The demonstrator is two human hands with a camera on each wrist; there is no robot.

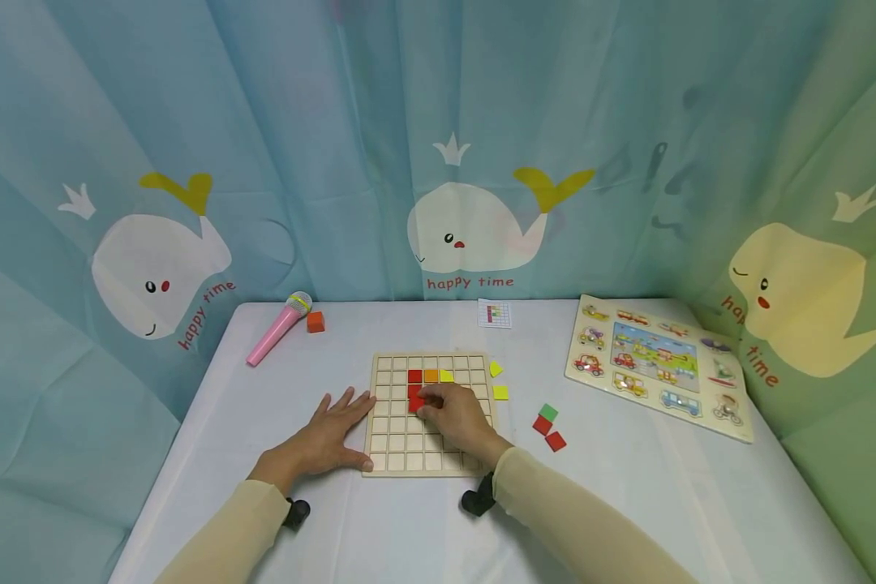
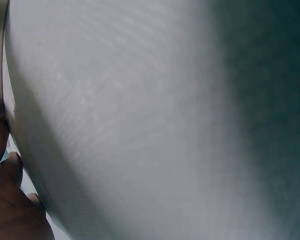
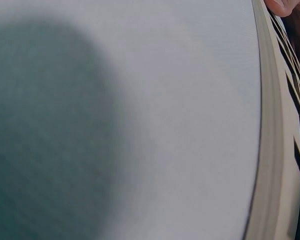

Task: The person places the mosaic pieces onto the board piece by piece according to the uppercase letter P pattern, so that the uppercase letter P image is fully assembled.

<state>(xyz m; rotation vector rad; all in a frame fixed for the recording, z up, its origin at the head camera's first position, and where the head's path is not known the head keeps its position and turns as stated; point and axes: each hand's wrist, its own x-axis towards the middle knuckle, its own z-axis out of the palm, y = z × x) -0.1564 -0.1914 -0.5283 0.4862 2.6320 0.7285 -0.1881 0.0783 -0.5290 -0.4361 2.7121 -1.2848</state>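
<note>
A wooden grid board [image 1: 388, 469] lies on the table before me. Its upper part bears a red tile [image 1: 414, 376], an orange tile [image 1: 431, 376] and a yellow tile [image 1: 447, 376] side by side, with another red tile [image 1: 414, 391] below the first. Reaching over the board, my right hand [image 1: 461, 418] pinches a red square tile [image 1: 415, 405] between thumb and fingers, low over the same column. My left hand [image 1: 326, 436] lies with fingers spread, thumb and fingertips at the board's left edge. In the right wrist view, the board's edge [image 3: 270, 150] shows close up beside a fingertip.
Right of the board lie two yellow pieces [image 1: 500, 393], a green tile [image 1: 549, 412] and two red tiles [image 1: 556, 441]. A vehicle puzzle board [image 1: 577, 357] is at the right, a small patterned card [image 1: 504, 314] at the back. Back left are a pink toy microphone [image 1: 277, 332] and an orange-red cube [image 1: 315, 323].
</note>
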